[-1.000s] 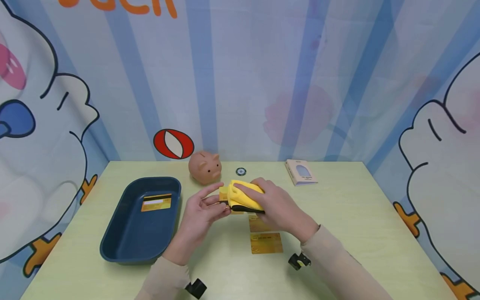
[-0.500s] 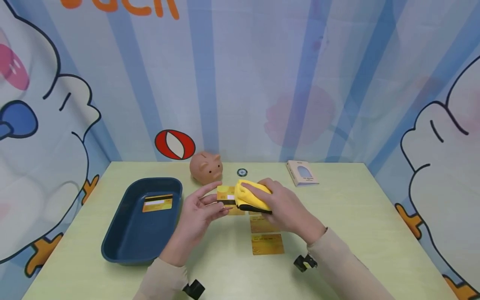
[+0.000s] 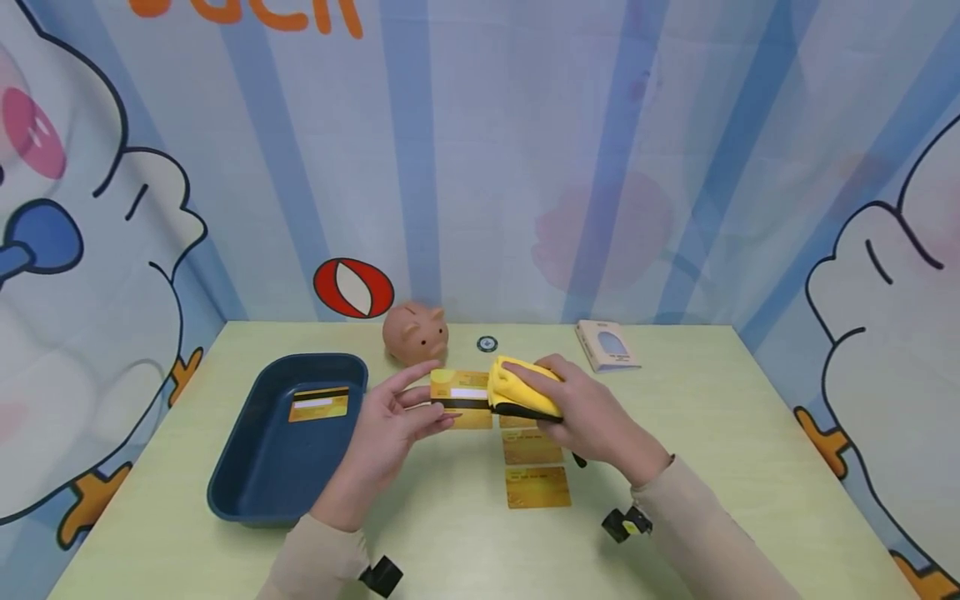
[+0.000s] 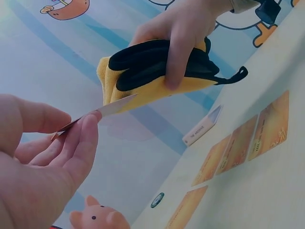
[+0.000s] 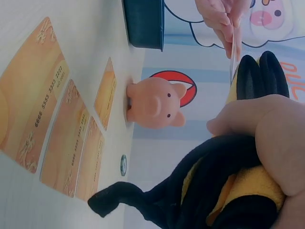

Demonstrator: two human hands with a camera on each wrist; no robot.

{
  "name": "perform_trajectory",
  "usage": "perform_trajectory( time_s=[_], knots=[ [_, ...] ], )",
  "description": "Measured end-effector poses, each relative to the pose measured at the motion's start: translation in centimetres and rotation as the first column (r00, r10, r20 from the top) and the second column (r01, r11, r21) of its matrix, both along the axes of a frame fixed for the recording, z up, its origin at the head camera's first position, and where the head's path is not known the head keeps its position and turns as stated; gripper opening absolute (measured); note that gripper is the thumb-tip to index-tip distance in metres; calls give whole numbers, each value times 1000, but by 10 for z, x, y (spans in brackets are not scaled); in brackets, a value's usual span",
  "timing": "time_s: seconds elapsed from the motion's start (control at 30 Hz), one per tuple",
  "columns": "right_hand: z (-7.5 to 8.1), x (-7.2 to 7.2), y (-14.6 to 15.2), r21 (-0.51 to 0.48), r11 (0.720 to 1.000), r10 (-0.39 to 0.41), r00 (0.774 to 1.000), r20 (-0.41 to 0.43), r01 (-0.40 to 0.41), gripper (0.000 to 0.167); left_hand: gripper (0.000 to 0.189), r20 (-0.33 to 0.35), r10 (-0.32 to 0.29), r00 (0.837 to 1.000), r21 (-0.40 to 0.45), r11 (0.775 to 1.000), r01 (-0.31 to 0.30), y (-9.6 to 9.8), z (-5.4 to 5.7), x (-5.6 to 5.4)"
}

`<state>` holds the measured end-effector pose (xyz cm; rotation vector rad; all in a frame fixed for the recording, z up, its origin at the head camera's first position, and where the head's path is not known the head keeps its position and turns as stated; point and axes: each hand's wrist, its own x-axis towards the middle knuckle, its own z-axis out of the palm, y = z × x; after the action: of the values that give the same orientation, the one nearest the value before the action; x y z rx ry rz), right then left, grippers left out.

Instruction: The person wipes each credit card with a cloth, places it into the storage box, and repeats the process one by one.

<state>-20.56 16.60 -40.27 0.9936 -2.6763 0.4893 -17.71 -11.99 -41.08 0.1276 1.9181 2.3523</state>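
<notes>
Held above the table, a gold bank card point(image 3: 459, 390) shows its dark stripe and white strip in the head view. My left hand point(image 3: 390, 433) pinches its left end between thumb and fingers. The right hand point(image 3: 596, 421) grips a folded yellow cloth with black parts point(image 3: 521, 389), which overlaps the card's right end. In the left wrist view the card point(image 4: 116, 105) appears nearly edge-on, its far end against the cloth point(image 4: 152, 67). A black loop point(image 5: 112, 195) dangles from the cloth in the right wrist view.
Several gold cards point(image 3: 537, 487) lie on the table below the hands. A dark blue tray point(image 3: 251, 492) at left contains one card point(image 3: 318, 405). Toward the back stand a piggy bank point(image 3: 415, 333), a round chip point(image 3: 487, 343) and a small pale box point(image 3: 607, 346).
The right hand and cloth have slid to the right along the card, uncovering more of it. My left hand keeps its pinch on the left end.
</notes>
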Motion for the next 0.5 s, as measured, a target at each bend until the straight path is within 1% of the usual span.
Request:
perform_trajectory(
  time_s=[0.23, 0.37, 0.5],
  knots=[
    [-2, 1, 6, -31, 999, -22, 998, 63, 24, 88, 60, 15, 13, 1000, -69, 998, -12, -6, 0, 2],
    [-3, 2, 10, -41, 999, -30, 997, 75, 33, 87, 61, 20, 9, 1000, -110, 994, -7, -14, 1, 2],
    [-6, 2, 14, -59, 997, -42, 995, 88, 47, 86, 62, 26, 8, 1000, -168, 986, -4, -26, 4, -1]
  ],
)
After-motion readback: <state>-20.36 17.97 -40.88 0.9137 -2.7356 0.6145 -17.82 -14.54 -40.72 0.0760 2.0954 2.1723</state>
